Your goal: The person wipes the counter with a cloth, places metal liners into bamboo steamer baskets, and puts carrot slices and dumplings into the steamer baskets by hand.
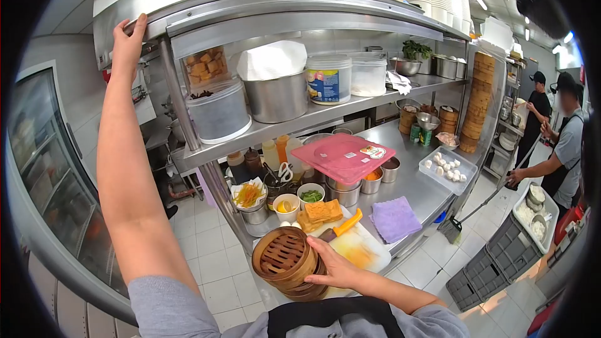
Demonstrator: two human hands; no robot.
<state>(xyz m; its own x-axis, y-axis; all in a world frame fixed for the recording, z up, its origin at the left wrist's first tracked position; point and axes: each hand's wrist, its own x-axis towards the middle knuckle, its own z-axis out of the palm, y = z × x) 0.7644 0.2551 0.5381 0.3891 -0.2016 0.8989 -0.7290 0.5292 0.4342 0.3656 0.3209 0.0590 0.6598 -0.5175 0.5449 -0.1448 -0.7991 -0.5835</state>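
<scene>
My left hand (130, 36) is raised at the upper left, its fingers hooked over the corner of the metal top shelf (250, 7). Low in the middle, my right hand (335, 264) grips the side of a round bamboo steamer (285, 255), thumb above and fingers below. Its slatted top faces up, and more bamboo rings sit under it. Beside it lies a white cutting board (369, 251) with an orange stain and an orange-handled knife (341, 225). Fried golden blocks (323, 211) and white eggs rest just behind the steamer.
A pink lid (341, 155) covers metal pots. A purple cloth (395, 219) and a tray of white balls (447, 171) lie to the right. Tubs and a steel pot (273, 97) line the middle shelf. Two people stand at right near a broom (451, 230) and crates (482, 275).
</scene>
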